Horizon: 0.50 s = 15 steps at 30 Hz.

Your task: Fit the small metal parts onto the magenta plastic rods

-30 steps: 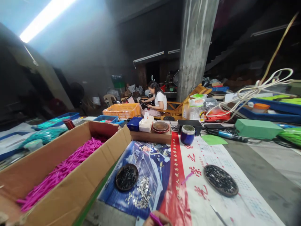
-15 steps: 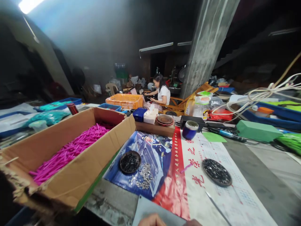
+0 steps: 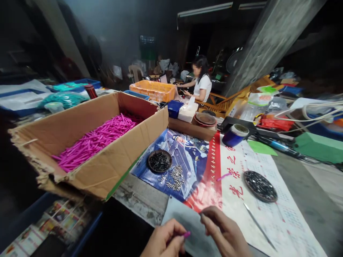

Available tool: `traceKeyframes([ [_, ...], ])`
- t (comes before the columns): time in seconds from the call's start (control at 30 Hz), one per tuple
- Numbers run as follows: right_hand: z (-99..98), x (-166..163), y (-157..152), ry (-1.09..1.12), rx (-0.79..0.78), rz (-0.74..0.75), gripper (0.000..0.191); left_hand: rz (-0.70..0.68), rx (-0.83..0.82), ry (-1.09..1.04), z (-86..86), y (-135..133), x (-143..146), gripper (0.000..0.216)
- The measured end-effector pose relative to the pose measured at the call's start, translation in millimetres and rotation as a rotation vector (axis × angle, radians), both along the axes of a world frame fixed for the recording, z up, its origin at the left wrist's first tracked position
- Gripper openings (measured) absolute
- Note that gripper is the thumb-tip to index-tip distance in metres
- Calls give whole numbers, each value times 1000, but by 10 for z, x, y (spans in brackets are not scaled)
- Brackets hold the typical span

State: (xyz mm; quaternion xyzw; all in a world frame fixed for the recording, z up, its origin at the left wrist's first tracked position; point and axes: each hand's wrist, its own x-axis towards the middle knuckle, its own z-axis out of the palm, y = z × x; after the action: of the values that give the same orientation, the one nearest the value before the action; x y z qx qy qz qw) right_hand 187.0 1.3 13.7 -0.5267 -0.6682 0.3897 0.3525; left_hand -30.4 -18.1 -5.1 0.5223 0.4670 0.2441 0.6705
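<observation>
At the bottom centre, my left hand (image 3: 164, 238) is closed, pinching a small magenta plastic tube (image 3: 187, 234) whose end sticks out to the right. My right hand (image 3: 227, 231) hovers a short way to its right, thumb and index finger drawn together; a tiny dark bit seems to show at the fingertips, too small to name. Both hands are over a grey pad (image 3: 192, 220) at the table edge. Beyond it lie a round dish of small black pieces (image 3: 160, 160), a pile of small silver beads (image 3: 175, 177) and a second dish of dark pieces (image 3: 260, 186).
A torn cardboard box (image 3: 107, 167) full of magenta tubes (image 3: 99, 139) stands at left. A thin pointed metal tool (image 3: 259, 226) and one loose magenta tube (image 3: 224, 176) lie on the poster (image 3: 268, 160). Behind are a blue jar (image 3: 235, 135), an orange crate (image 3: 152, 90) and a seated person (image 3: 203, 85).
The view has tilted down and turned left. Both hands have come up into full sight from the bottom edge, with the magenta tube now visible in the left one.
</observation>
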Motion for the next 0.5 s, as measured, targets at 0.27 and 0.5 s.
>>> traceKeyframes([
  [0.27,-32,-243,763,-346,197,153,27,194,-14,-33,-148,-31,-328,53],
  [0.5,-62,-580,1563,-626,270,207,14,175,-80,-51,-250,-25,-416,57],
])
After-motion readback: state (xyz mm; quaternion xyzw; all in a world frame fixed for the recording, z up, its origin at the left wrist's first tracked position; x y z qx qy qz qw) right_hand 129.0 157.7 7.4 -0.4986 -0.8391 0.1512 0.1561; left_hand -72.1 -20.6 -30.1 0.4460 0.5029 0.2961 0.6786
